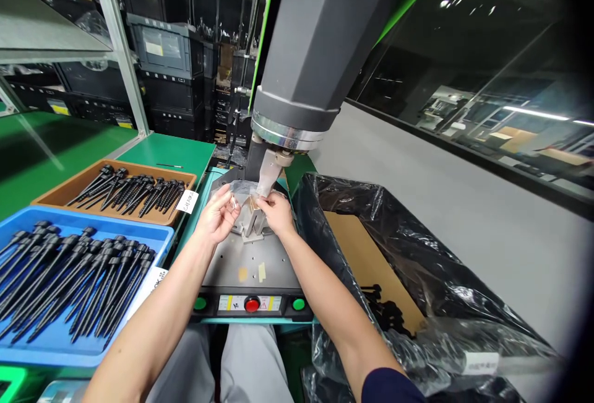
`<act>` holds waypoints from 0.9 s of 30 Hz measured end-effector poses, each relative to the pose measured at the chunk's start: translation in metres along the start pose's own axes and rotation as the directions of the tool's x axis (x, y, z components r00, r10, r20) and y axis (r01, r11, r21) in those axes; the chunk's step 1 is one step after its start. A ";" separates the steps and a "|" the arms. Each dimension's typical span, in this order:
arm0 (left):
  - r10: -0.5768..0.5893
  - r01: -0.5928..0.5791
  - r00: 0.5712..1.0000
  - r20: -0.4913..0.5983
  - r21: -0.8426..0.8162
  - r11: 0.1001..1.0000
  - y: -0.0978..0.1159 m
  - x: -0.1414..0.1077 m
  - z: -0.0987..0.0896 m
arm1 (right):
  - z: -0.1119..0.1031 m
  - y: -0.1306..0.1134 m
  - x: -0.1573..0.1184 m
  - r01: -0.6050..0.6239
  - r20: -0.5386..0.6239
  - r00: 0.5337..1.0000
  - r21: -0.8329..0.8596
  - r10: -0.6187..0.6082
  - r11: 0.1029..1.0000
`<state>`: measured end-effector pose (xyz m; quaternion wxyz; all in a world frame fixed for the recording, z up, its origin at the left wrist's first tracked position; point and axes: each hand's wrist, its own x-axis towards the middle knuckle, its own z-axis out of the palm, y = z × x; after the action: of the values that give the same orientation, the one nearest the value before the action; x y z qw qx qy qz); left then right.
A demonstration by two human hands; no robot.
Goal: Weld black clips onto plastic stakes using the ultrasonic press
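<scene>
My left hand is raised at the left of the metal fixture, its thumb and fingers curled together around something small and pale that I cannot make out. My right hand pinches at the top of the fixture, close beside the machine's metal horn; what lies in its fingertips is too small to name. Clear, film-like material shows between and behind the hands. The fixture stands on the grey base plate, under the large dark machine head.
Left are a blue tray and a brown tray, both with black rod-like parts. A red button and green buttons line the base's front. Right is a box lined with black plastic, with black parts inside.
</scene>
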<state>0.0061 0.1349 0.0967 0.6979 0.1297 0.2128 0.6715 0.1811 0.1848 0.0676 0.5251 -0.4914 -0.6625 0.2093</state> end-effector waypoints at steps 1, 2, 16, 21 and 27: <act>0.002 -0.002 1.000 0.001 -0.001 1.000 0.000 -0.001 0.000 | 0.002 -0.002 -0.002 0.010 -0.027 1.000 -0.021 -0.010 1.000; 0.004 -0.004 1.000 0.003 -0.002 1.000 0.000 -0.001 0.000 | 0.003 -0.004 -0.005 0.015 -0.045 0.999 -0.029 -0.016 0.999; 0.044 -0.035 0.998 -0.038 0.207 0.978 -0.007 -0.026 -0.020 | -0.004 0.015 -0.015 -0.381 0.047 0.844 0.754 0.535 0.534; 0.105 -0.096 0.994 -0.007 0.342 0.935 -0.012 -0.030 -0.034 | -0.010 0.016 -0.003 -0.420 0.030 0.782 0.764 0.623 0.491; 0.195 -0.202 0.979 0.060 0.427 0.881 -0.017 -0.036 -0.045 | -0.011 0.014 -0.024 -0.361 0.040 0.766 0.853 0.641 0.378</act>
<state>-0.0009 0.0937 0.0538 0.5810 0.3072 0.3362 0.6745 0.1963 0.1674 0.0490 0.6930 -0.3914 -0.2136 0.5665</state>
